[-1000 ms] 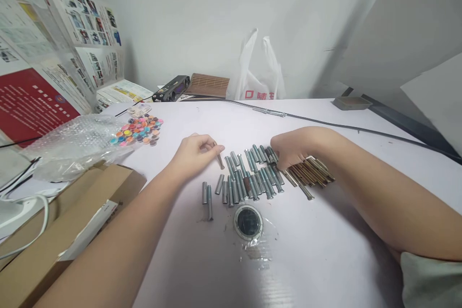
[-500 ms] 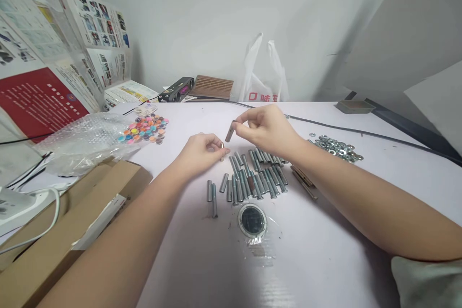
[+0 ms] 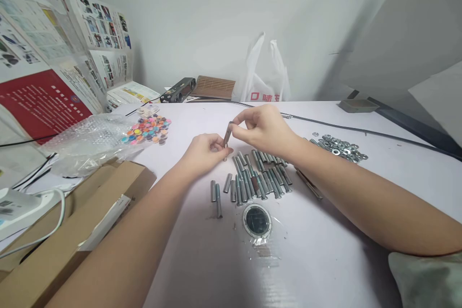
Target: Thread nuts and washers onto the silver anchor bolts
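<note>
My left hand (image 3: 204,153) pinches a thin bolt upright above the white table (image 3: 325,231); only its lower end shows under my fingers. My right hand (image 3: 260,127) pinches a short metal sleeve (image 3: 227,134) and holds it against the top of that bolt, just above my left fingertips. Below both hands lie several metal sleeves (image 3: 252,178) in rows. A few brownish bolts (image 3: 308,184) lie under my right forearm. A heap of washers (image 3: 339,147) sits to the right.
A round black disc in clear wrap (image 3: 257,220) lies near the sleeves. Coloured round chips (image 3: 146,130) and bubble wrap (image 3: 83,142) are at the left, with a cardboard box (image 3: 68,231). A black cable (image 3: 378,131) crosses the back; a white plastic bag (image 3: 262,82) stands behind.
My right hand left the bolt pile, lifted a sleeve and brought it left to the bolt in my left hand. The washer heap came into view.
</note>
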Demonstrator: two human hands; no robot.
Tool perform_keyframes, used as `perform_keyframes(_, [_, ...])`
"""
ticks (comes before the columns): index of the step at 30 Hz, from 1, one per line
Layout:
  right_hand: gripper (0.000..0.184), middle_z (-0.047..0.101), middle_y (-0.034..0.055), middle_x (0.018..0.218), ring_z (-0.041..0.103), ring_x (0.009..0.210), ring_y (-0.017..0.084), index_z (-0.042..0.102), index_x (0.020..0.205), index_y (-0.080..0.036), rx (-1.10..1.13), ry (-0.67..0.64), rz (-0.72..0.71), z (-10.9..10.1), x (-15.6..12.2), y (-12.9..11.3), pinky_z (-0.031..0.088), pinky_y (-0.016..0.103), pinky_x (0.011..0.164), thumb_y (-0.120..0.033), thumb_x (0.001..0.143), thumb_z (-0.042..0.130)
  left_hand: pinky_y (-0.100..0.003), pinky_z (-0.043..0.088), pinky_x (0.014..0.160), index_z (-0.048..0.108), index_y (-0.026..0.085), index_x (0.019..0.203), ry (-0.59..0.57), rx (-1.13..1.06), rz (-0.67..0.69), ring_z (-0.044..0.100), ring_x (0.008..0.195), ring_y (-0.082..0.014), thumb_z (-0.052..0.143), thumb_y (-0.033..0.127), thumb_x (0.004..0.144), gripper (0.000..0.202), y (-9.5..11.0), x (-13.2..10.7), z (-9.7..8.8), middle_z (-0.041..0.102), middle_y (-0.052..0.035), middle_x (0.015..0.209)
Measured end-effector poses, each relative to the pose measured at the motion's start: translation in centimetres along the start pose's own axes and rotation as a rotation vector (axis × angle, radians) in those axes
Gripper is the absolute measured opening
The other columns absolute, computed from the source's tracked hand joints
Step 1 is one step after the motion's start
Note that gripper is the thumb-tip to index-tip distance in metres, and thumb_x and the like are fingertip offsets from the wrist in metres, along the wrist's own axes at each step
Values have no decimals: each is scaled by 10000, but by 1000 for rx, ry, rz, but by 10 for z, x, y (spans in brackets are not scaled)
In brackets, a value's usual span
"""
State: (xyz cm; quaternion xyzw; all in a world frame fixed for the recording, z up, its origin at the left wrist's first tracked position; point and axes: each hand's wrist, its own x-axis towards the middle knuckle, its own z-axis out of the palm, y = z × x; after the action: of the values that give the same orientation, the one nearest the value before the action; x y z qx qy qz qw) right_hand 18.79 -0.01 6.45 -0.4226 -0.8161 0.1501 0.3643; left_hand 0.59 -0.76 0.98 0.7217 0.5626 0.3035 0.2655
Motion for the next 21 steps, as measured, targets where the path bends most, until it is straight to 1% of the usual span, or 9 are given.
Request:
perform_keyframes(5, [216,466,-29,520,346,508,83,726,795,-169,6,-119,49,8,-2,5,269,249,561,-291,741,555,-281,405,684,628,178,705,1,14,49,569,670,-151,648,384,761,214,0,0,-1,665,-13,669])
perform_keyframes(11, [245,502,-18,553,372,519,84,725,820,-167,-15,-160,70,13,-2,10,270,252,560,-304,742,538,-277,386,669,632,188,722,17,143,89,541,688,-158,640,370,742,183,-1,0,-1,621,5,666])
perform_keyframes(14, [250,520,-15,556,402,522,90,724,845,-176,-57,-233,76,22,-4,16,269,251,547,-315,734,548,-260,374,638,666,208,852,3,160,109,522,656,-143,624,350,730,192,-2,-2,-1,571,30,632])
perform_keyframes(16, [238,520,-17,544,412,517,93,718,838,-182,-61,-286,86,29,-6,22,271,252,543,-319,739,550,-248,377,628,663,218,953,-16,122,131,494,602,-121,608,297,717,255,-4,-2,-3,523,50,593])
perform_keyframes(18, [223,516,-17,535,406,509,90,708,812,-178,-33,-315,97,34,-9,26,275,254,545,-314,751,542,-239,385,626,648,204,1029,-45,46,176,463,559,-107,569,226,706,333,-6,-2,-5,479,63,559])
perform_keyframes(20, [220,514,-15,536,395,505,86,704,792,-174,-7,-325,103,36,-10,28,278,257,550,-311,766,534,-237,393,625,651,171,1070,-53,-27,213,460,555,-108,536,195,711,377,-8,-1,-6,487,55,555])
perform_keyframes(21, [226,514,-14,539,392,506,85,707,790,-174,-2,-325,100,37,-11,28,280,257,553,-314,772,531,-240,400,625,664,158,1073,-41,-50,212,474,565,-113,531,208,730,371,-8,0,-7,524,40,574])
